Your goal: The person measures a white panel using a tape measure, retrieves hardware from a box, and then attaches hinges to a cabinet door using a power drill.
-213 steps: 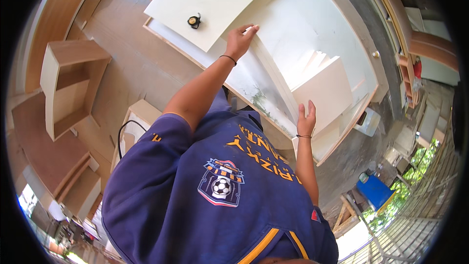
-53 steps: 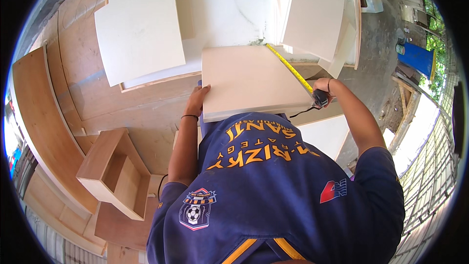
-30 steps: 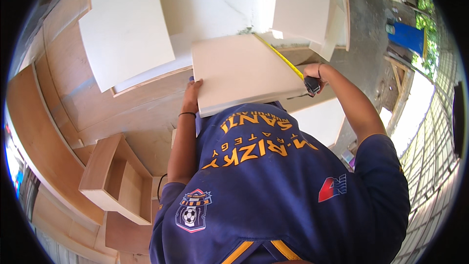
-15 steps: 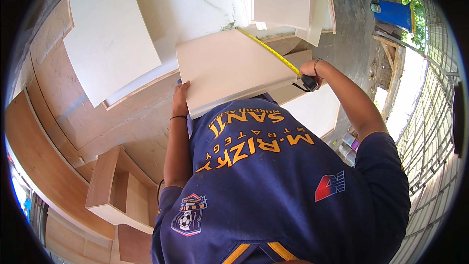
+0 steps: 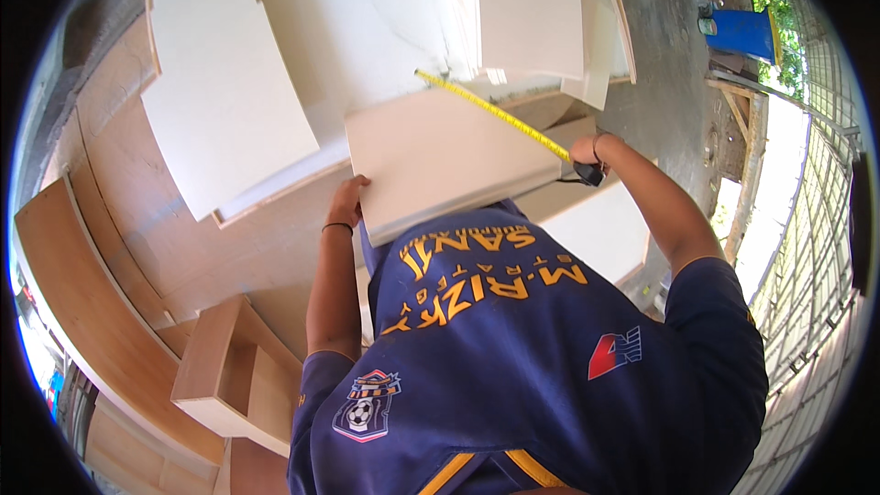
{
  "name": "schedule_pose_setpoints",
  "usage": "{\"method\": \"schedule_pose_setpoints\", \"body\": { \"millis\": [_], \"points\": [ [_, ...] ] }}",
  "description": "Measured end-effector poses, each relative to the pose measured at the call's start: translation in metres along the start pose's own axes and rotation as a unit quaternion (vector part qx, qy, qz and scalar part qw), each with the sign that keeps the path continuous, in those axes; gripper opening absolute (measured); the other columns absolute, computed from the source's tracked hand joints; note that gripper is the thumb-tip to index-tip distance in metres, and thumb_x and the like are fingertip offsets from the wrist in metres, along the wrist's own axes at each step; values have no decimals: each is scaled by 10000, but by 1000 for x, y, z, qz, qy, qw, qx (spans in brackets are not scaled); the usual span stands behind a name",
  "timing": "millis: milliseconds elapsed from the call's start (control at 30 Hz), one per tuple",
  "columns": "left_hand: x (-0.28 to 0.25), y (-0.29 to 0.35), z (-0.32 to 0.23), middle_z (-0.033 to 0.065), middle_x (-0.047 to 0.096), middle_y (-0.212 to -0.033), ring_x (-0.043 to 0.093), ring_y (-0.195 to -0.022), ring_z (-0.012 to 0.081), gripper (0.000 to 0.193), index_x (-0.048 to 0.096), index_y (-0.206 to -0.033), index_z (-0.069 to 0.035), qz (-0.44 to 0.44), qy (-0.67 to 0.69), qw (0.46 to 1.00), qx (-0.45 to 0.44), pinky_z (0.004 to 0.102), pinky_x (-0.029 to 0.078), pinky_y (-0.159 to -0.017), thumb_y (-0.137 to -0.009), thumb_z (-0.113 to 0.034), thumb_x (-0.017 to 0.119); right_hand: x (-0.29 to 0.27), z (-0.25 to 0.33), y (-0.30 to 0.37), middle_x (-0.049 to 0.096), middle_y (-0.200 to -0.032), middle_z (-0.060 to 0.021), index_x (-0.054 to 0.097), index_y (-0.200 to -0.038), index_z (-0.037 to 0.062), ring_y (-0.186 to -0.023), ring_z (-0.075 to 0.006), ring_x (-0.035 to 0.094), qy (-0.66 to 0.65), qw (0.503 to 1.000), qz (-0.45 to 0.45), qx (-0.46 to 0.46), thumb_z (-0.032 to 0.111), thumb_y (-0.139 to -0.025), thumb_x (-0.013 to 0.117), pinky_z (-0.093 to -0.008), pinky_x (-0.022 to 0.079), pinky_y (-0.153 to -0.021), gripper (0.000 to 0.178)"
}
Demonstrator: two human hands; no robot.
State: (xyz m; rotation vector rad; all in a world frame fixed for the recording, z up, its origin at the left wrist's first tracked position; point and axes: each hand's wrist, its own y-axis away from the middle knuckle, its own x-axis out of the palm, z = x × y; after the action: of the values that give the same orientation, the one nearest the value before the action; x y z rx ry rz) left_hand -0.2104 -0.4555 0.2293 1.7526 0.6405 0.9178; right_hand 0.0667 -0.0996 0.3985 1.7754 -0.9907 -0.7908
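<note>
A pale flat board (image 5: 440,156) lies in front of my body, its near edge against my dark blue shirt. My left hand (image 5: 348,199) grips the board's left edge, with the fingers partly hidden at the side. In my right hand (image 5: 591,148) is a black tape measure (image 5: 588,173), held beyond the board's right edge. Its yellow blade (image 5: 495,112) is drawn out and slants over the board toward the far left. The blade's free end reaches past the board's far edge.
White panels (image 5: 229,82) lie at the left, and another stack (image 5: 527,9) stands at the far right. An open wooden box (image 5: 243,367) and a long brown board (image 5: 101,321) are at the lower left. A blue bin (image 5: 738,34) stands near a metal mesh fence (image 5: 807,220).
The tape's free end has swung left, from near the board's far right corner to beyond its far edge. The view has shifted slightly. Both hands keep their hold.
</note>
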Motion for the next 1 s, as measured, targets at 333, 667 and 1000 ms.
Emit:
{"method": "schedule_pose_setpoints", "body": {
  "millis": [333, 667, 1000],
  "points": [
    [-13, -79, -18, 183, 617, -971, 587, -869, 273, 344, 590, -939, 72, 1, -634, 765, 117, 411, 456, -783, -834, -203, 412, 25, -27, -9, 592, -693, -79, 561, -1065, 27, -554, -172, 600, -295, 925, 155, -180, 261, -772, 619, -283, 476, -459, 379],
    [-29, -112, -8, 190, 470, -1273, 459, -1128, 270, 587, 414, -1256, 46, -93, -312, 943, -68, 328, 321, -991, -870, -396, 428, 78, -80, -36, 588, -848, -112, 208, -1376, 78, -628, -203, 610, -403, 891, 71, -197, 172, -690, 676, -368, 525, -513, 836],
    [1, -70, -32, 179, 463, -1282, 420, -1174, 267, 644, 389, -1304, 3, -137, -429, 887, -105, 350, 286, -1013, -848, -445, 466, 82, -37, -61, 523, -996, -61, 257, -1408, 254, -691, -218, 622, -570, 680, 300, -350, 177, -742, 539, -358, 490, -496, 728]
  ]
}}
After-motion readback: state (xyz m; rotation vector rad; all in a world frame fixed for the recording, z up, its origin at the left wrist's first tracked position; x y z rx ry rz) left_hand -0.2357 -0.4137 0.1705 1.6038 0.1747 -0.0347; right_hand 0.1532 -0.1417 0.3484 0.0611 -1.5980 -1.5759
